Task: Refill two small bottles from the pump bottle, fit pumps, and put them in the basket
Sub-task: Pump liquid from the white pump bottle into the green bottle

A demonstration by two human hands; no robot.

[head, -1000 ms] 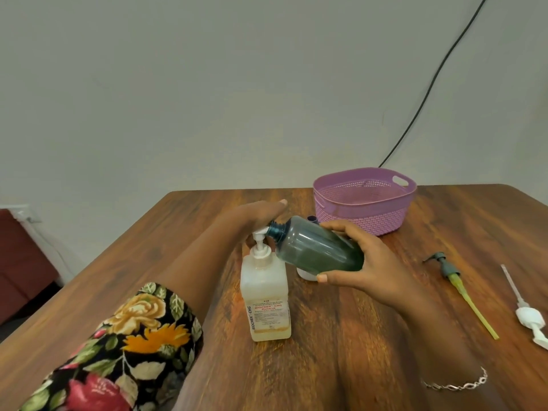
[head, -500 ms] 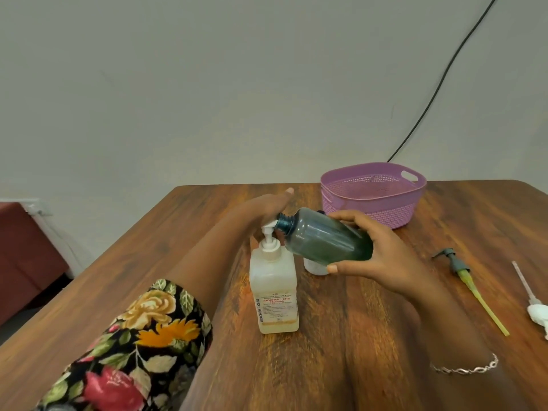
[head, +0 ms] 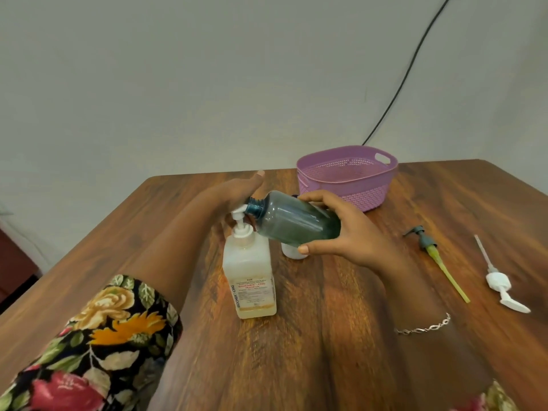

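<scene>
Filling step, mid-frame: our right hand [head: 344,232] curls round the tilted smoky-teal plastic bottle [head: 296,221], neck at the spout of the cloudy square pump bottle [head: 249,271]; our left hand [head: 237,191] rests flat-fingered on top. Next, we judge: steady pumping.

Brown wooden counter [head: 326,351] across the lower frame. At centre, pump bottle [head: 250,280] and small white bottle [head: 292,253]. Purple basket [head: 364,194] behind. At right, dark pump [head: 430,247] and white pump [head: 498,281], lying flat.

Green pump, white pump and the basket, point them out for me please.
green pump [head: 426,241], head view, on its dark collar.
white pump [head: 498,281], head view, on its round white collar.
basket [head: 374,191], head view, on its woven front wall.
</scene>
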